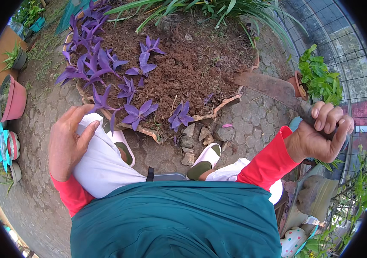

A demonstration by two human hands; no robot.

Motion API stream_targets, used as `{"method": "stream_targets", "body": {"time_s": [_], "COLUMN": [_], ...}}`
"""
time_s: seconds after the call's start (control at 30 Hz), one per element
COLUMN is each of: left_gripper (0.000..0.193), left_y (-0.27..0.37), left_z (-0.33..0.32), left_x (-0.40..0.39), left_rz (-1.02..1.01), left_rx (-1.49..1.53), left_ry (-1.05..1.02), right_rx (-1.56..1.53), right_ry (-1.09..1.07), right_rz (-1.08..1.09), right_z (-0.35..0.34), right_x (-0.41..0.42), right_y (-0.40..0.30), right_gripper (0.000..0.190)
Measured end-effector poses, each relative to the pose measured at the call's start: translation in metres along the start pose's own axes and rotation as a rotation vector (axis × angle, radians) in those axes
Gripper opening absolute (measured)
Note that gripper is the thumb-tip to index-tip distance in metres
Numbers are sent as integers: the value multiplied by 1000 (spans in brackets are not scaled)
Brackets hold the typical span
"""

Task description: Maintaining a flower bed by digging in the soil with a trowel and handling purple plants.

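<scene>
My right hand (pixel 322 132) grips the dark handle of a machete (pixel 267 87); its broad, rusty blade points left, the tip over the right edge of a garden bed. Loose brown soil (pixel 183 74) fills the middle of that bed. Purple-leaved plants (pixel 93 64) grow thickly along its left side, with single ones (pixel 140 113) near the front edge. My left hand (pixel 70 142) rests at my left knee on the white trousers (pixel 106 158), fingers slightly bent and thumb apart, holding nothing that I can see. The leaves of one purple plant come close to its fingertips.
A broken tile border (pixel 225 103) edges the bed, with stones (pixel 188 142) between my feet. Long green leaves (pixel 235 6) hang over the far side. A pink pot (pixel 14 100) stands left, a leafy potted plant (pixel 320 77) right, before a wire mesh fence (pixel 348 45).
</scene>
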State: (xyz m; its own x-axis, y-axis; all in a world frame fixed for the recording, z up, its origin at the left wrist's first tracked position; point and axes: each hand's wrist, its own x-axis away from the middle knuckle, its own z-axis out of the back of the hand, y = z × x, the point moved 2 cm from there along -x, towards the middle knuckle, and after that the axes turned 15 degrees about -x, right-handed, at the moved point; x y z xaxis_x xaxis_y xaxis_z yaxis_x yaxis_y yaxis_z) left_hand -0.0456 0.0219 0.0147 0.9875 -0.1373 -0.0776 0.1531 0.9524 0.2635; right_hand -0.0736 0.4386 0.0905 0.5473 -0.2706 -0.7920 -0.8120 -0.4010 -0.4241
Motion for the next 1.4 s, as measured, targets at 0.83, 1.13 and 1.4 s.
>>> {"method": "stream_targets", "body": {"time_s": [0.83,1.13,1.4], "left_gripper": [32,33,32], "left_y": [21,14,8], "left_z": [-10,-11,-8], "left_x": [-18,-13,-4], "left_rz": [-86,-96,-78], "left_rx": [-51,-50,-75], "left_ry": [23,3,82], "right_rx": [250,331,252], "right_ry": [326,535,808], "right_rz": [-174,-114,-29], "right_z": [30,114,143], "right_x": [51,193,201], "right_y": [58,100,85], "right_gripper": [21,26,21]}}
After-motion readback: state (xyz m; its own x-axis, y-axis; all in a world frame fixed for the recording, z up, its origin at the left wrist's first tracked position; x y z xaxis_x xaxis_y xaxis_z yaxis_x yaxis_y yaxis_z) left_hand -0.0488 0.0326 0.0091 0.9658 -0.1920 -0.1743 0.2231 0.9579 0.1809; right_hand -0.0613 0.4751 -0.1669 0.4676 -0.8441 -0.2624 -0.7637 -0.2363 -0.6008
